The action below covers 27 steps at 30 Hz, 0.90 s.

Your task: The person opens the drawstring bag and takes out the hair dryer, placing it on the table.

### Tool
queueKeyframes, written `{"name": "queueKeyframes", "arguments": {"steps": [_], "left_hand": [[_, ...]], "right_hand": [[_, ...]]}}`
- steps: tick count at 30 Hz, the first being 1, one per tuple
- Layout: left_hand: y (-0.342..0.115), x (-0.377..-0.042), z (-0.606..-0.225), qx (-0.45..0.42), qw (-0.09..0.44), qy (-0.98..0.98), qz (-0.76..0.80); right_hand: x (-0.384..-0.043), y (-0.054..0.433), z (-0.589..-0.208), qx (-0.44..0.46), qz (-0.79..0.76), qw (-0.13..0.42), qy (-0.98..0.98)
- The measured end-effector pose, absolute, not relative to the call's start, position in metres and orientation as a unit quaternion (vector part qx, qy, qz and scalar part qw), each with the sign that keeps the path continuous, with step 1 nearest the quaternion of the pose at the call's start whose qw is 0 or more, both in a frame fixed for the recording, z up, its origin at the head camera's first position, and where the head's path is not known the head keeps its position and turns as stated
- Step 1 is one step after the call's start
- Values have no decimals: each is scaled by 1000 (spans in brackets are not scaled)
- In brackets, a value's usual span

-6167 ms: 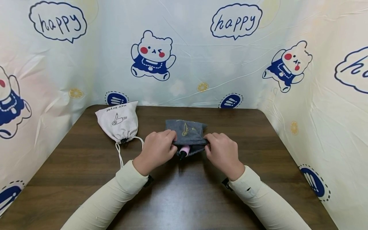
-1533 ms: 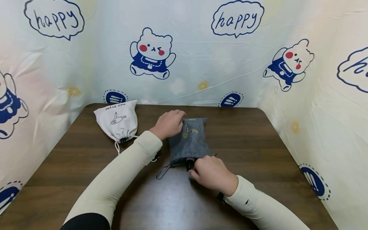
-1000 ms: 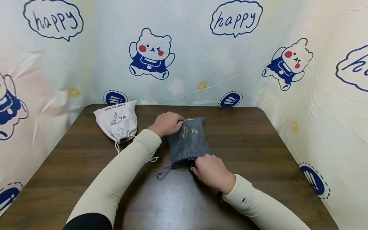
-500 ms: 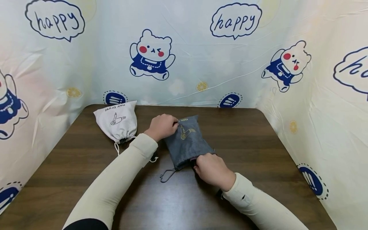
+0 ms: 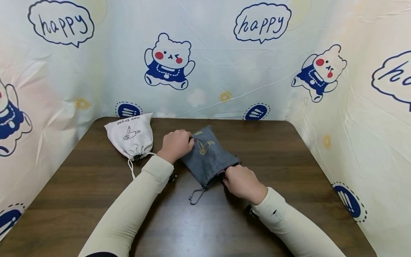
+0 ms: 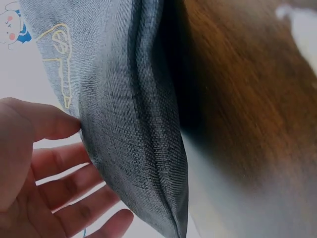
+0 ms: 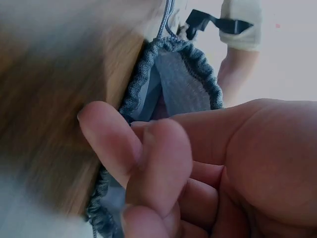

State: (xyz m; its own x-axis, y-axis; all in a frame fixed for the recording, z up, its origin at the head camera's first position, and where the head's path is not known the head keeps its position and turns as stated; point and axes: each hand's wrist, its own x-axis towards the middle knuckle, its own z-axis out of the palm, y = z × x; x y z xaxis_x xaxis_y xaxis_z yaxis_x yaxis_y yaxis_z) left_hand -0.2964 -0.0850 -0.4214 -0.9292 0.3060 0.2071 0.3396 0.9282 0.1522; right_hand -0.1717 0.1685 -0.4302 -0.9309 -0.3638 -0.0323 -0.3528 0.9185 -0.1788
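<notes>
A grey drawstring bag (image 5: 210, 160) with a gold hair dryer print lies slanted on the table, its gathered mouth toward the lower right. My left hand (image 5: 176, 144) pinches its upper left edge; in the left wrist view the thumb (image 6: 49, 121) lies on the near side and the fingers spread behind the cloth. At the mouth, my right hand (image 5: 243, 184) curls its fingers round the dark end of a hair dryer (image 5: 221, 174), mostly hidden in the bag. In the right wrist view the bag's puckered rim (image 7: 200, 64) stands open around the hand.
A white drawstring bag (image 5: 131, 137) printed "Hair Dryer" lies at the back left of the brown wooden table (image 5: 192, 225), its cords trailing forward. The grey bag's cord loop (image 5: 196, 196) hangs toward the front. A patterned curtain (image 5: 212, 64) surrounds the table's back and sides.
First both hands gripped the bag near its opening; later the left moved to its far edge and the right to the dryer's end. Lately the bag has turned, its mouth swinging right with the right hand.
</notes>
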Motion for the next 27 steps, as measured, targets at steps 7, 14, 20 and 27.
{"name": "queueKeyframes", "arguments": {"steps": [7,14,20,27], "left_hand": [[-86,-289,-423,-149,123,-979,-64],[-91,-286,-425,-130,119,-981,-82],[-98,-286,-431,-122,110,-980,-112],[-105,-288,-433,-103,79,-975,-180]], "right_hand": [[-184,177,-430,-156,-97,52,982],[-193,184,-431,-143,-111,55,982],[-204,190,-434,-133,-134,60,980],[-219,201,-444,-115,-234,95,961]]}}
